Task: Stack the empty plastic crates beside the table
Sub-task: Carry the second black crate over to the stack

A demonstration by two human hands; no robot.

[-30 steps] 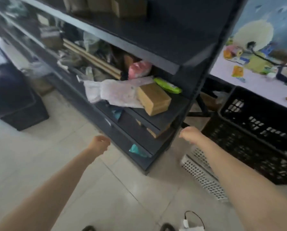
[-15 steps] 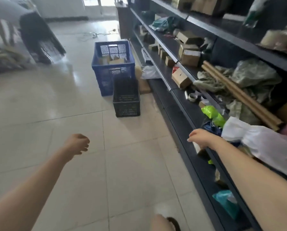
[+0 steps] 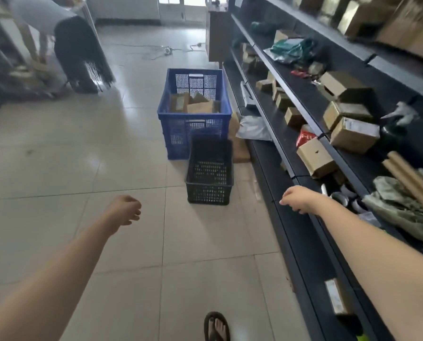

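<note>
An empty black plastic crate (image 3: pixel 209 190) stands on the tiled floor ahead of me, close to the shelving. Right behind it is a taller blue crate (image 3: pixel 178 124) holding several cardboard boxes. My left hand (image 3: pixel 125 210) hangs in the air left of the black crate, fingers loosely curled, holding nothing. My right hand (image 3: pixel 297 199) is out in front of the shelf edge, to the right of the black crate, fingers curled down and empty. Both hands are well short of the crates.
Long dark shelving (image 3: pixel 311 124) with cardboard boxes, tubes and bags runs along the right side. Another person (image 3: pixel 65 38) bends over at the far left. Cables (image 3: pixel 166 49) lie on the floor farther back. My sandalled foot (image 3: pixel 216 327) is at the bottom.
My view has swung from the shelf end and table to down the aisle, and I have moved closer to the black and blue crates. Both hands stay empty and raised.
</note>
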